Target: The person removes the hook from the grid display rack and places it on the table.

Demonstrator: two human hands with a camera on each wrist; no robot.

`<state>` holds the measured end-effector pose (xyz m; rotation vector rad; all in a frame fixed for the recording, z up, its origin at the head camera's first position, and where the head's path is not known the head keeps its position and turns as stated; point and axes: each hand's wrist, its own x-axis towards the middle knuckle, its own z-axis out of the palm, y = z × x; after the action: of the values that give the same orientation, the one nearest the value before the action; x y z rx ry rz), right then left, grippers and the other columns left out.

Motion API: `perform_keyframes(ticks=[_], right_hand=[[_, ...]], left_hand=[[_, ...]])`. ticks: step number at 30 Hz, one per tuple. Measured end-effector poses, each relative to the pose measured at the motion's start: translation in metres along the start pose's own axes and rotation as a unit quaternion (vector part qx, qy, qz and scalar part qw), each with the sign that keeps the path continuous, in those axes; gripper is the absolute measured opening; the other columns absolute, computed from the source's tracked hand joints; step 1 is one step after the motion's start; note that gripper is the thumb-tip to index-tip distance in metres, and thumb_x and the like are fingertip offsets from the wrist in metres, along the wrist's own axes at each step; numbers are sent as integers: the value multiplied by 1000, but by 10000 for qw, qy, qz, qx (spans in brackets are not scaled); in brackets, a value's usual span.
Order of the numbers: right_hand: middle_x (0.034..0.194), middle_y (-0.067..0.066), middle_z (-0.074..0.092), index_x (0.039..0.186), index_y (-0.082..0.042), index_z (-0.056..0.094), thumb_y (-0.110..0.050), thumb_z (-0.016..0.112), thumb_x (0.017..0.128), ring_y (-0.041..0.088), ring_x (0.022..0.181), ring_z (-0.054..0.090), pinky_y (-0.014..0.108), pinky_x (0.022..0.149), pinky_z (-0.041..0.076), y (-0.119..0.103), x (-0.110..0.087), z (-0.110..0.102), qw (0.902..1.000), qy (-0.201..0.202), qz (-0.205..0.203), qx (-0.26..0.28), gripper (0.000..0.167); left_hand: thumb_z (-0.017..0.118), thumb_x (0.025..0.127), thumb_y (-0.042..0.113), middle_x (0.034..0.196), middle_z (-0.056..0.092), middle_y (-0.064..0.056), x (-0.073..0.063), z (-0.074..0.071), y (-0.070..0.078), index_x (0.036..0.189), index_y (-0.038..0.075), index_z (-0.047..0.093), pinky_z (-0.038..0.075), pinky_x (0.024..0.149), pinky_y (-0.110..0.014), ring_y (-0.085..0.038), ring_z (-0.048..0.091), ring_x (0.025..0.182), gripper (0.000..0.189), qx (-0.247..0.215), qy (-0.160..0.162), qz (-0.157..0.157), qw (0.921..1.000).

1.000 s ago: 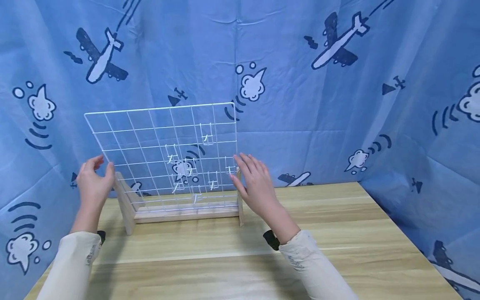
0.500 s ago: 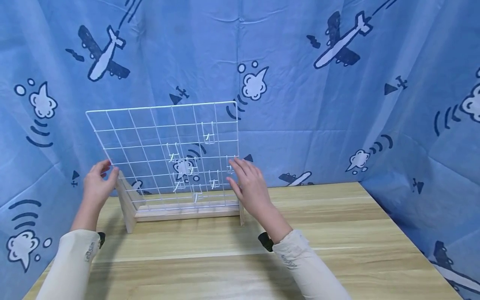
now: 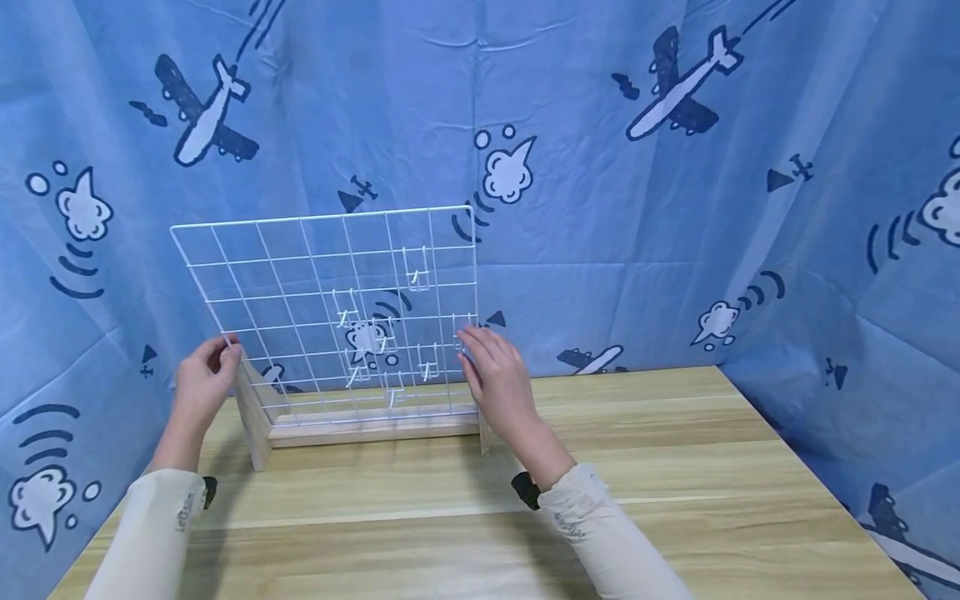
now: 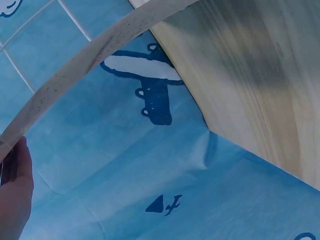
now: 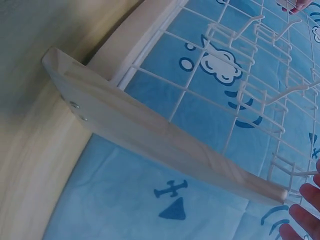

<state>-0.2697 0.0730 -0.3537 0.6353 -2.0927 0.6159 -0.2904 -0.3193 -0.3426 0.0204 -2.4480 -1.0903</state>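
White wire rack [image 3: 318, 322] standing near the back of the table [image 3: 675, 500].
The left hand [image 3: 201, 385] pinches its left edge atop the wooden leg [image 3: 252, 417]; the right hand [image 3: 501, 382], fingers loosely extended, is at its right edge.

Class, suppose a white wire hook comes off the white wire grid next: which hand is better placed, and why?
Probably the right hand: its fingertips sit beside the nearest white wire hook, and visible hooks hang centre to right on the white wire grid. The left hand is at the left edge.
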Motion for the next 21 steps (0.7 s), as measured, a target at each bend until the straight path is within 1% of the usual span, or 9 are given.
perform_keyframes(ticks=[3,6,8,10,13,15,18,19,21], right_hand=[[124,13,64,121,-3,65,-7,69,88,33,116,56,48,98,47,1,-1,2,10000,49,-3,4,33],[122,13,65,119,-3,66,-6,68,89,31,115,57,46,96,48,2,-2,4,10000,82,14,-10,30],[121,13,65,117,-2,67,-5,69,88,31,114,57,45,96,48,2,-2,5,9999,137,23,-4,29],[119,13,66,116,-2,67,-4,69,87,30,113,58,45,96,49,2,-2,6,9998,215,26,-9,29],[117,12,67,114,-2,68,-3,70,86,31,111,60,45,95,50,1,-2,8,9994,355,28,17,28],[115,13,68,113,-2,69,-4,70,86,31,109,61,45,93,50,1,-2,9,9990,450,38,23,27],[113,13,69,112,-1,69,-5,70,87,31,108,61,45,91,51,0,-2,11,9983,574,69,8,25],[113,13,69,111,-1,70,-5,71,86,31,108,61,44,91,51,-1,-2,11,9981,613,77,8,25],[112,12,69,111,-1,70,-5,70,87,30,107,62,43,92,51,-1,-2,12,9976,680,92,-37,24]], left_hand=[[35,104,30,130,53,-28,-1,1,-2,136,-6,47,46,81,-18,-30,51,111,50,-60,72,53,9999],[36,104,27,130,54,-27,-1,2,-3,134,-7,49,42,79,-7,-18,53,109,47,-132,202,121,9996],[38,104,25,130,55,-26,-1,3,-5,133,-8,50,39,79,-3,-7,53,105,46,-184,298,167,9992],[39,104,24,130,56,-25,-1,4,-6,132,-9,50,38,80,-1,0,51,104,45,-216,379,188,9989],[39,104,25,132,55,-23,-1,5,-6,133,-9,49,38,84,-2,-3,52,108,46,-230,438,145,9987],[38,104,25,134,54,-23,-1,5,-6,134,-9,48,40,88,-5,-14,54,114,47,-198,430,96,9988],[38,104,25,134,54,-23,-1,6,-6,135,-8,48,41,91,-8,-26,53,118,47,-185,443,37,9988],[38,104,25,134,54,-23,-1,6,-6,135,-8,48,41,91,-8,-25,53,118,46,-187,450,22,9988],[38,104,23,132,55,-24,-1,7,-6,133,-9,49,40,89,-5,-18,53,116,45,-230,492,12,9985]])
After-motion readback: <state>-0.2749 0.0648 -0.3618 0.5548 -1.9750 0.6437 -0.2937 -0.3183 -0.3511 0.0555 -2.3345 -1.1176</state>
